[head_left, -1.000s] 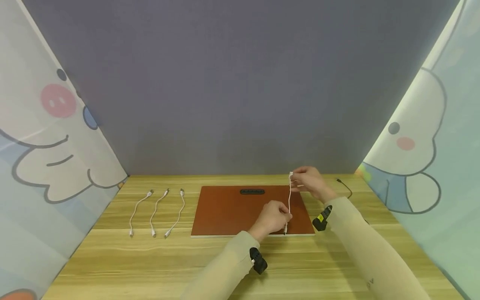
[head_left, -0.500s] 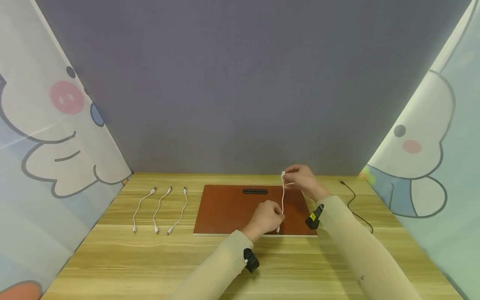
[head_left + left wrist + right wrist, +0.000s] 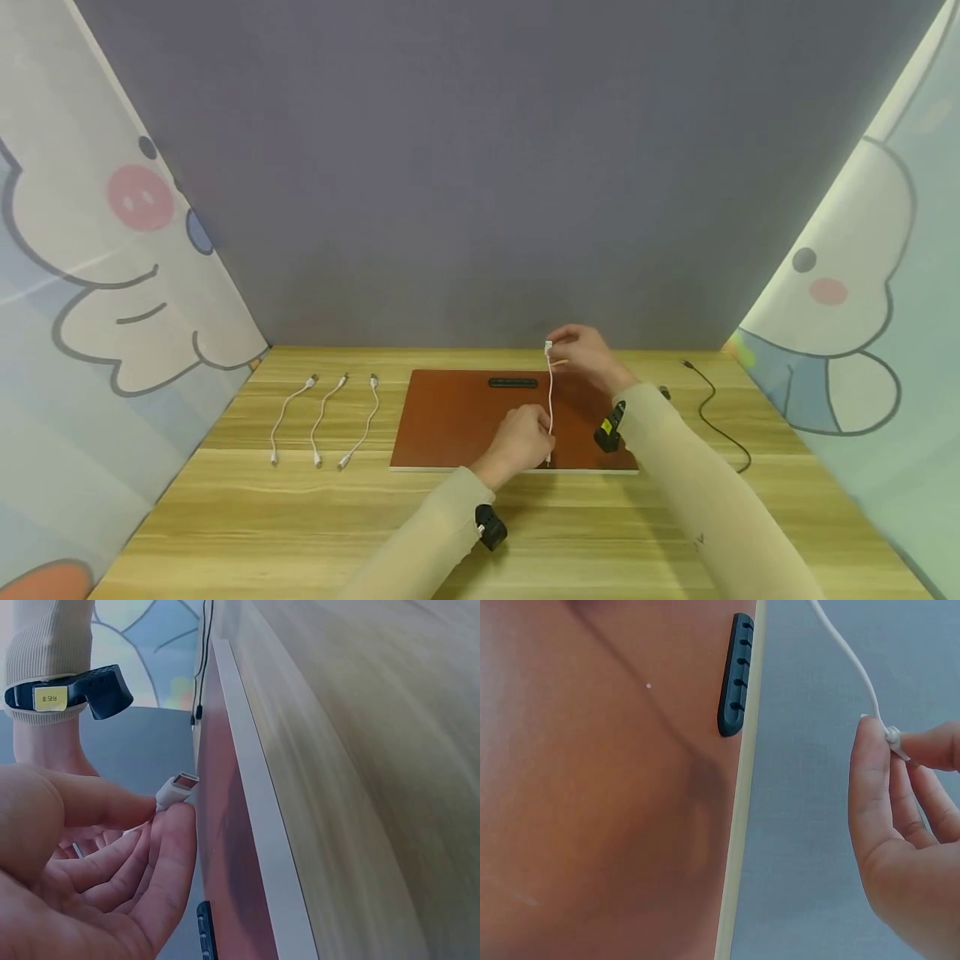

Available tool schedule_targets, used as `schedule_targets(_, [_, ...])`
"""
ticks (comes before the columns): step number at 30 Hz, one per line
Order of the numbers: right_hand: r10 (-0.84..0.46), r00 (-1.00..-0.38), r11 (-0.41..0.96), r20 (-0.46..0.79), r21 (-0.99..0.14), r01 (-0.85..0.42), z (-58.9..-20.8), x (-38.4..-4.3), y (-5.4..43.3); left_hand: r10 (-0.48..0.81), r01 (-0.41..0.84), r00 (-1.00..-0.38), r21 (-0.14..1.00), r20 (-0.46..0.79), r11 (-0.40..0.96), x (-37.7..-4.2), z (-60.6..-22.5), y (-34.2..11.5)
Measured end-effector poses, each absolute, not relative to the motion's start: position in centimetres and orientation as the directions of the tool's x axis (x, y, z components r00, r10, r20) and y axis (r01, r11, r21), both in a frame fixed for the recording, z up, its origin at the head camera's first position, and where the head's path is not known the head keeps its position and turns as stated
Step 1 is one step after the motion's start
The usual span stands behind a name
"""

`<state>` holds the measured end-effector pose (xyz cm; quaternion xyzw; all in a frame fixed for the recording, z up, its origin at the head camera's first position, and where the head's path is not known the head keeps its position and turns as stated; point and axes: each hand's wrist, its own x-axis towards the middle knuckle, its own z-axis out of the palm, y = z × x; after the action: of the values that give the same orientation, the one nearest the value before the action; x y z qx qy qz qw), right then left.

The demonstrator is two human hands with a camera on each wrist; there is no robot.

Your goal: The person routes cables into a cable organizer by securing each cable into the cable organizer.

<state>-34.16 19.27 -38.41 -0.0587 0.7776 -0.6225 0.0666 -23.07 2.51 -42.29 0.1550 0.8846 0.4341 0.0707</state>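
Note:
A short white USB cable (image 3: 551,387) is stretched between my two hands above the reddish-brown board (image 3: 450,425). My left hand (image 3: 520,437), nearer the board's front edge, pinches its lower end between thumb and finger. In the left wrist view the USB-C plug (image 3: 176,789) sticks out past those fingertips. Higher and farther back, my right hand (image 3: 588,357) pinches the USB-A end, its thumb and forefinger meeting at the cable's neck (image 3: 892,737) in the right wrist view. A black slotted cable holder (image 3: 513,382) lies near the board's back edge, left of the cable.
On the wooden table (image 3: 300,533), three white cables, including the leftmost one (image 3: 285,412), lie in a row left of the board. A black cable (image 3: 712,408) lies to the right, and a small black plug (image 3: 664,392) shows beside my right sleeve. A grey wall (image 3: 480,208) stands behind.
Both hands have moved left together with the white cable, closer to the cable holder. The view has shifted slightly, and more of the black cable at the right shows.

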Motion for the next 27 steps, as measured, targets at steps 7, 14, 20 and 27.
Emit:
schedule_targets(7, [-0.193, -0.981, 0.212, 0.016, -0.975, -0.058, -38.6, -34.7, 18.3, 0.316, 0.223, -0.948, 0.763, 0.026, 0.606, -23.2, -42.6, 1.8])
schedule_targets(14, [-0.197, -0.980, 0.246, 0.027, -0.966, -0.076, -39.0, -35.0, 17.5, 0.285, 0.219, -0.958, 0.749, 0.042, 0.625, -23.4, -42.9, 1.3])
schedule_targets(20, [-0.185, -0.983, 0.256, 0.011, -0.965, -0.059, -39.7, -35.6, 16.8, 0.267, 0.210, -0.963, 0.732, 0.039, 0.648, -23.4, -43.1, 1.0])
schedule_targets(27, [-0.165, -0.986, 0.285, -0.002, -0.957, -0.046, -40.3, -35.9, 16.0, 0.237, 0.217, -0.969, 0.697, 0.069, 0.683, -23.3, -43.1, 1.0])
